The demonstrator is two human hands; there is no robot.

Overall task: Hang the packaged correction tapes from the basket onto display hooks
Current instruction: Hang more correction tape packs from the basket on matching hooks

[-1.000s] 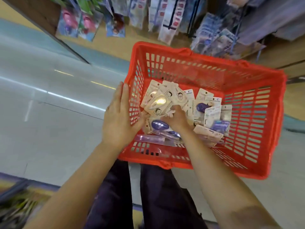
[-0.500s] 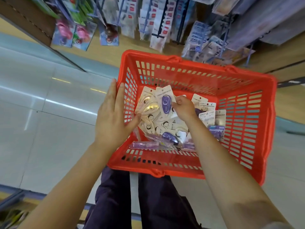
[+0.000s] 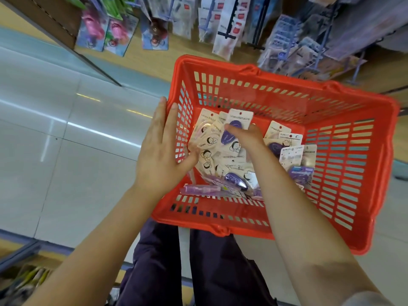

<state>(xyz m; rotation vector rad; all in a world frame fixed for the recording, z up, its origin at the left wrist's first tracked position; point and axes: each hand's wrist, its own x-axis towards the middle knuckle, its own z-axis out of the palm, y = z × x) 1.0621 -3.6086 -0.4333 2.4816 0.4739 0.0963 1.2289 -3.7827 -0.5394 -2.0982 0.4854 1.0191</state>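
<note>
Pinching a purple correction tape pack (image 3: pixel 235 127) inside the red basket (image 3: pixel 287 85), the right hand (image 3: pixel 245 136) has it gripped; the left hand (image 3: pixel 161 149) lies flat, fingers straight, against the basket's side. Risk: neighbouring packs (image 3: pixel 223 160) overlap it, so lifting could drag them out.

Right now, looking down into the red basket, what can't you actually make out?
- Head view: small print on the cream correction-tape cards is too small to read.
- Packs under the right hand and forearm are hidden.
- Display hooks above the red slotted plastic basket are blurred.
- Left hand's thumb tip is hidden among packs.
</note>
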